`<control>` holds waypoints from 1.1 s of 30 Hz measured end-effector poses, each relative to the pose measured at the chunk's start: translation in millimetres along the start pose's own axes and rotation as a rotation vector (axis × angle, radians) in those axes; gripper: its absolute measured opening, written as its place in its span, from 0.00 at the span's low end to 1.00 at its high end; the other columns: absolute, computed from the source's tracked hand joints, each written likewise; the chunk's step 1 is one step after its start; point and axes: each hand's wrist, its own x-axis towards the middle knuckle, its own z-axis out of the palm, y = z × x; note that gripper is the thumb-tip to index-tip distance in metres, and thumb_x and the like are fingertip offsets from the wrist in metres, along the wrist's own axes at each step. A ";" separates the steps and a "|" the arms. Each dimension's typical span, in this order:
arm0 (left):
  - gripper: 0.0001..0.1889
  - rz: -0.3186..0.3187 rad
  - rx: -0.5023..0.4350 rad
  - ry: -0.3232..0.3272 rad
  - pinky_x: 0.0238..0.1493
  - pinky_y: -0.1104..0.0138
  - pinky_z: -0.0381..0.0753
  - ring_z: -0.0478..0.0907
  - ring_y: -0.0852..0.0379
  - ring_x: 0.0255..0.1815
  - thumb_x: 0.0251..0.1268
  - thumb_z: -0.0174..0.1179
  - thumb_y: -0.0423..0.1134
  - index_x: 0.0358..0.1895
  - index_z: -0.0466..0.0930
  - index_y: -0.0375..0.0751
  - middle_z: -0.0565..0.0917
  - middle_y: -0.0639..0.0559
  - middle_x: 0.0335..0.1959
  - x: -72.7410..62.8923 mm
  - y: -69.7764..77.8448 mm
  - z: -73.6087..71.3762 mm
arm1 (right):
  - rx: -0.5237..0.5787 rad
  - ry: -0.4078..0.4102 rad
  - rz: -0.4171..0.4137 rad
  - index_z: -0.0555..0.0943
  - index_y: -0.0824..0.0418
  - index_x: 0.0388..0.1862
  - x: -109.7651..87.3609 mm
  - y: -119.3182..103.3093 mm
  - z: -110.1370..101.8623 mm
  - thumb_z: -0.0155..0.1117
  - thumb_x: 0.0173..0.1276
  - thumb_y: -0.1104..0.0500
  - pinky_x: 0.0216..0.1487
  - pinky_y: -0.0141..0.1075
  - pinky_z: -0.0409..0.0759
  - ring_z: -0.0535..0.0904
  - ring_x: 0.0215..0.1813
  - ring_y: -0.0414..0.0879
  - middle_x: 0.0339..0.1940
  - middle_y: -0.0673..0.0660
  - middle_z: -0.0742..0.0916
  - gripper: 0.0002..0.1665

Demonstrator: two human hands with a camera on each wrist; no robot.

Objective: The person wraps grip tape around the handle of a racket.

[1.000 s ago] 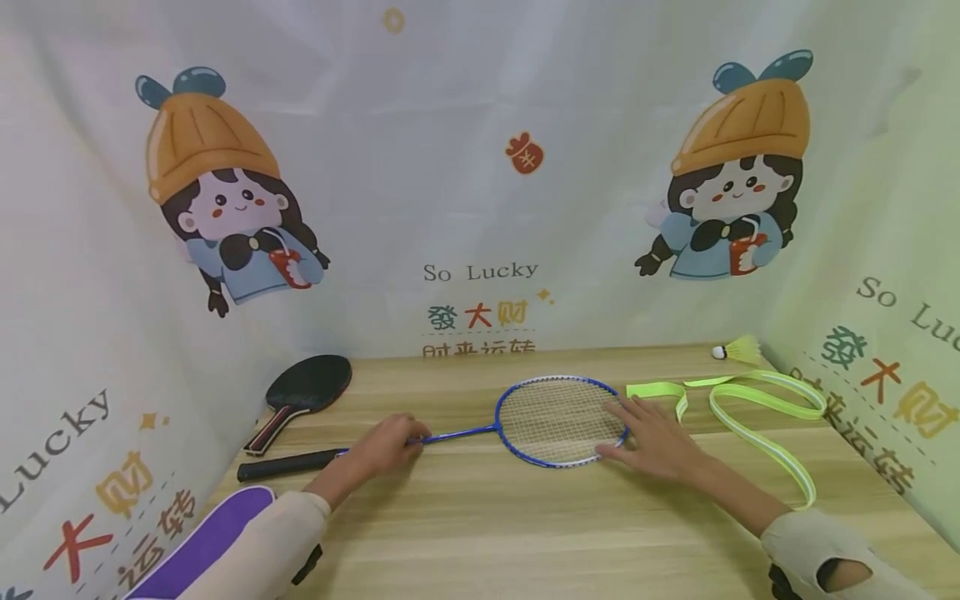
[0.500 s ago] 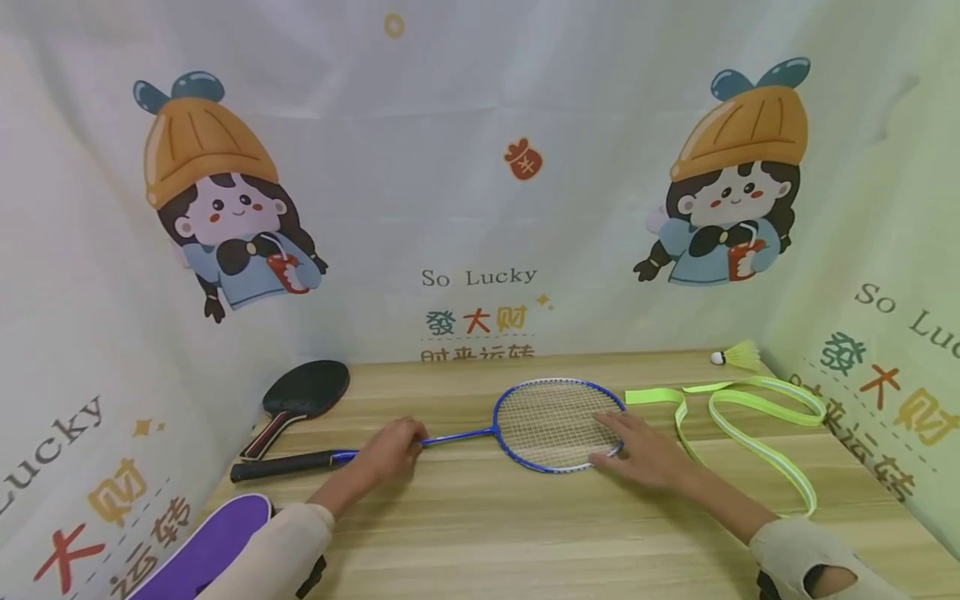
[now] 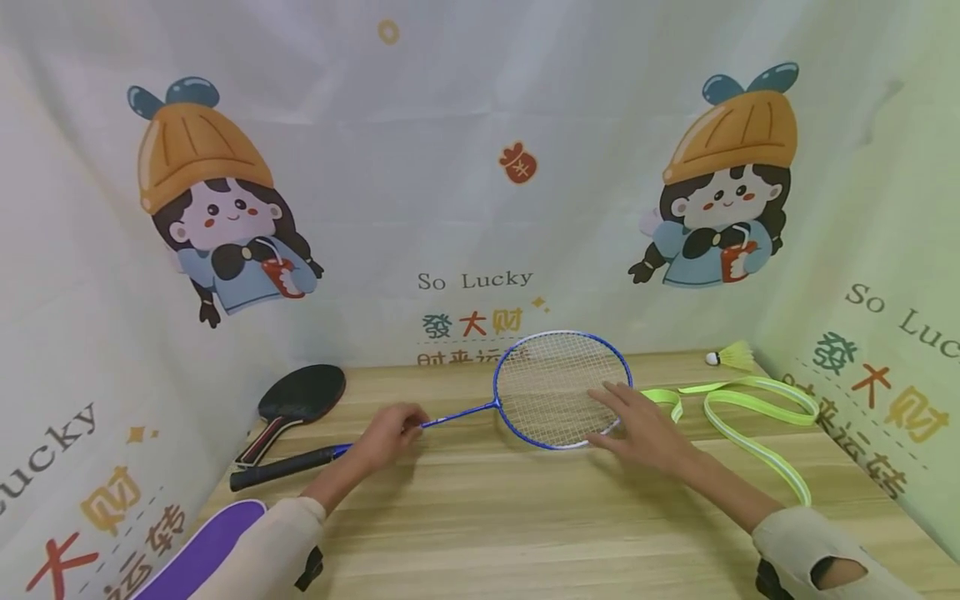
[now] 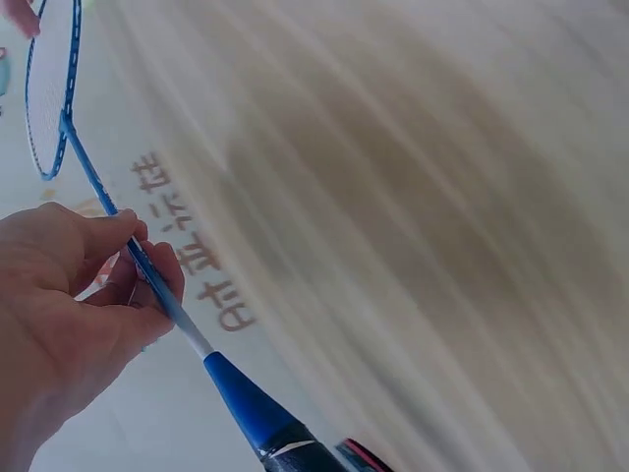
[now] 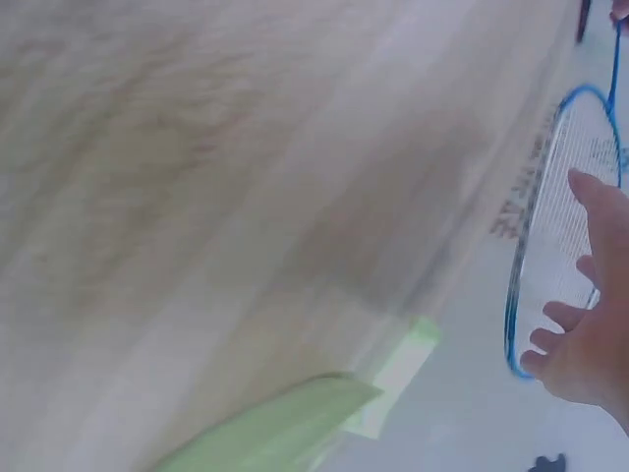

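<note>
Your left hand pinches the badminton racket by its thin blue shaft, thumb and fingertips closed on it between the head and the handle, with the other fingers curled in behind. Your right hand is spread, thumb well apart from the fingers, at the far right end of the racket's head; the fingertips lie over the strings and rim, but you cannot tell from these views whether they press on the frame or only hover against it. The racket runs crosswise in front of you, its head tilted up so that the top rim overlaps the lettering on the printed backdrop, its black handle reaching left past your wrist; whether the handle's end touches the wooden table is unclear. Just beyond that handle lies a black table tennis bat, and on the handle's near side sits a purple, white-edged object, partly behind your sleeve. To the right of the racket's head a neon strap lies in loops, and farther right and back from the head rests a yellow shuttlecock.
</note>
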 end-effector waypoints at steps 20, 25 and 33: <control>0.07 -0.087 -0.179 0.166 0.38 0.62 0.83 0.80 0.53 0.36 0.65 0.62 0.20 0.41 0.85 0.32 0.85 0.45 0.35 56.7 92.2 8.4 | 0.608 0.016 0.335 0.81 0.70 0.64 70.6 -93.6 1.8 0.70 0.73 0.57 0.51 0.44 0.88 0.90 0.50 0.56 0.49 0.64 0.91 0.25; 0.06 -0.087 -0.211 0.188 0.37 0.63 0.81 0.79 0.54 0.35 0.65 0.64 0.22 0.40 0.86 0.34 0.85 0.46 0.34 67.4 110.5 13.9 | 0.694 0.037 0.450 0.78 0.72 0.67 82.4 -85.9 10.0 0.67 0.76 0.57 0.56 0.47 0.86 0.88 0.55 0.59 0.51 0.65 0.90 0.27; 0.05 -0.075 -0.218 0.214 0.32 0.68 0.79 0.79 0.57 0.31 0.65 0.68 0.24 0.39 0.88 0.36 0.85 0.50 0.30 81.3 128.2 18.4 | 1.005 0.099 0.557 0.74 0.77 0.66 101.3 -80.5 6.4 0.61 0.79 0.63 0.56 0.42 0.85 0.87 0.55 0.63 0.52 0.72 0.88 0.23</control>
